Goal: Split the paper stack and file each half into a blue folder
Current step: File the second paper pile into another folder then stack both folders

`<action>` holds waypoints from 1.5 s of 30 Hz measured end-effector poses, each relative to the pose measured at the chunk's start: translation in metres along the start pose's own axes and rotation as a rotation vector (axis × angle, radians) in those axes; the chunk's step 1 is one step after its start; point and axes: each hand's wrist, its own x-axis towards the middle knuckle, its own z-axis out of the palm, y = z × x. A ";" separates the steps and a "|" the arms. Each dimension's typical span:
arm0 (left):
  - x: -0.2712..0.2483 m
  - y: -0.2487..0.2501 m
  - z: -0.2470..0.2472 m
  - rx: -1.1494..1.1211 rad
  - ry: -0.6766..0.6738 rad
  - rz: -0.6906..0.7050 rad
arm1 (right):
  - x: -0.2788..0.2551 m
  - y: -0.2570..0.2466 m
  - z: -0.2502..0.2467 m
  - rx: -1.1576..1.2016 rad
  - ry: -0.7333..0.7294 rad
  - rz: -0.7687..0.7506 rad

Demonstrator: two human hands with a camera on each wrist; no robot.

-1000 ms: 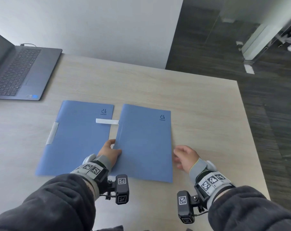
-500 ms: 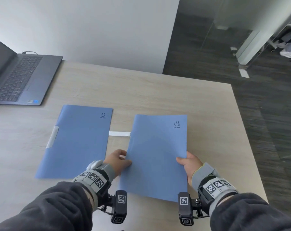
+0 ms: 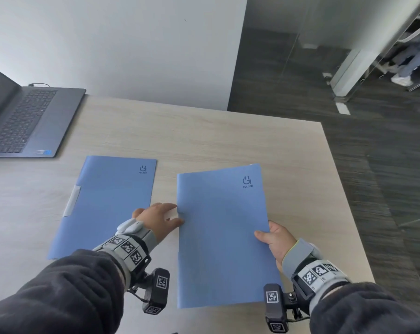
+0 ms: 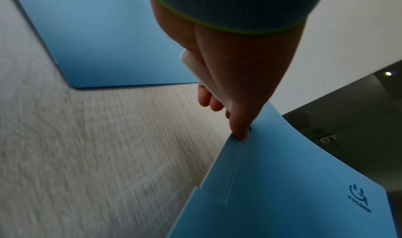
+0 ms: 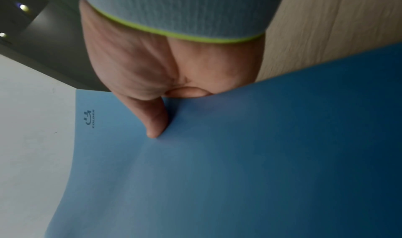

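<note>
Two blue folders are on view, both closed. The left folder [image 3: 107, 203] [image 4: 104, 35] lies flat on the table with a white strip [image 3: 71, 201] along its left side. The right folder [image 3: 223, 237] [image 4: 293, 190] [image 5: 239, 155] is held off the table by both hands and bows slightly. My left hand [image 3: 172, 215] [image 4: 237, 130] pinches its left edge with the thumb and also holds a white plastic bar [image 4: 204, 80] in its fingers. My right hand [image 3: 266, 233] [image 5: 156, 121] grips the right edge, thumb on top. No loose paper shows.
An open grey laptop [image 3: 23, 121] sits at the table's far left. The wooden table [image 3: 204, 141] ends at its right edge [image 3: 343, 201] just beyond the held folder, with dark floor past it. A white wall stands behind.
The right folder has slid to the right and come up off the table. My right hand took hold of its edge. The white bar that lay between the folders is in my left hand.
</note>
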 end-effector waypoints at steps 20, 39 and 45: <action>-0.008 0.019 0.015 -0.912 -0.054 -0.229 | 0.005 -0.012 0.022 0.024 -0.040 -0.047; 0.002 -0.112 -0.021 -0.873 0.068 -0.310 | 0.041 -0.023 0.165 -0.037 -0.263 0.012; 0.013 -0.170 -0.056 -0.767 0.312 -0.393 | 0.058 -0.038 0.236 -0.167 -0.332 0.110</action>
